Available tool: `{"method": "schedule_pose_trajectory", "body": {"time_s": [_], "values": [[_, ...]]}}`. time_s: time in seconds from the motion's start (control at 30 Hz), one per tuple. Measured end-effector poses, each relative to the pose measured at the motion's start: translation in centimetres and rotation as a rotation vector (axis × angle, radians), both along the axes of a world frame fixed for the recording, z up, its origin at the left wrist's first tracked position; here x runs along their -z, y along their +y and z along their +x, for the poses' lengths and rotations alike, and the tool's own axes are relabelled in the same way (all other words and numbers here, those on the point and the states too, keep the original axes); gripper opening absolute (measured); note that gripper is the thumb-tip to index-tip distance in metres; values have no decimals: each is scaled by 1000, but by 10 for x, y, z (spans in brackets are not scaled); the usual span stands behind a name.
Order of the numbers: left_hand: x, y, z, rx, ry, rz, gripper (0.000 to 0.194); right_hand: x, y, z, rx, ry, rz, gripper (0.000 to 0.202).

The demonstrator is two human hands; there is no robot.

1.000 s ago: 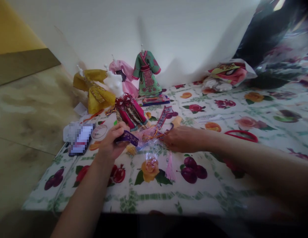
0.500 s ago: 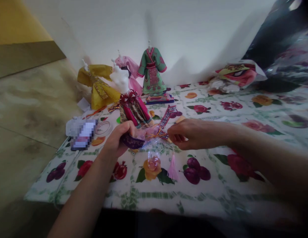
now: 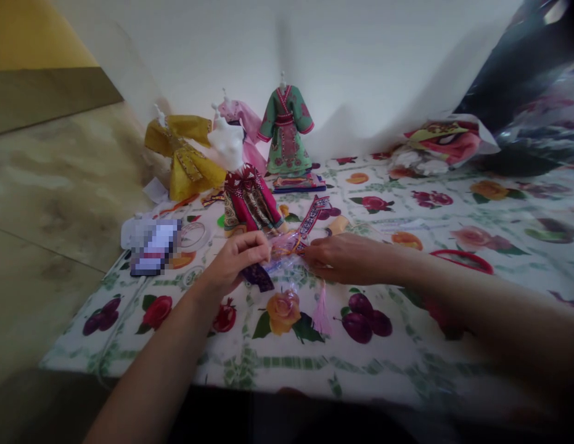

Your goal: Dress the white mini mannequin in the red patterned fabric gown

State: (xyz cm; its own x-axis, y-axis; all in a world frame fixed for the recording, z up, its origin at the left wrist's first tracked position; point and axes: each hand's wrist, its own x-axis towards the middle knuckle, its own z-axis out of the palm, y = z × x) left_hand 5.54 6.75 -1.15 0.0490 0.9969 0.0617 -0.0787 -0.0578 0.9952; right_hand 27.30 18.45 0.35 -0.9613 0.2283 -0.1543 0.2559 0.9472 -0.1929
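Observation:
My left hand [image 3: 243, 259] is closed, thumb and fingers pinched together, with a dark purple ribbon [image 3: 259, 279] coming out beneath it. Facing it, my right hand [image 3: 330, 258] has bent fingers closed at the edge of a clear plastic bag [image 3: 287, 262]; what its fingertips grip is hidden. Orange cord [image 3: 293, 248] and pink material lie between the hands. A patterned ribbon [image 3: 312, 216] runs up from the bag, while a pink tassel [image 3: 321, 314] lies below it. Just behind stands a white doll-size mannequin [image 3: 227, 145] in a magenta and gold skirt [image 3: 250, 200].
Small mannequins wear a yellow dress [image 3: 187, 160], a pink dress [image 3: 250, 126] and a green robe [image 3: 287, 132] by the wall. A phone [image 3: 155, 246] and tape roll [image 3: 194, 235] lie left. On the right are a red ring [image 3: 462, 260] and a bag of cloth [image 3: 446, 145].
My left hand has turned over and moved slightly right, the purple ribbon now lower beneath it. My right hand has shifted left toward the plastic bag. The red ring has come into view.

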Motion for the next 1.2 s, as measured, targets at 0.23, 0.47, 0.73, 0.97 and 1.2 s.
{"method": "schedule_pose_trajectory", "body": {"time_s": [0.23,0.47,0.73,0.97,1.2], "values": [[-2,-1,9,10,80,7,26,14,-2,-9,-7,68,16,17],[2,1,8,37,127,22,26,12,6,-13,-32,61,-50,11],[9,3,3,3,108,-10,30,-24,14,-1,-8,227,-201,4],[11,3,5,11,97,-25,32,-60,21,-6,-14,452,-181,5],[12,4,6,-14,153,-3,34,-96,38,-34,-51,546,-26,6]]}}
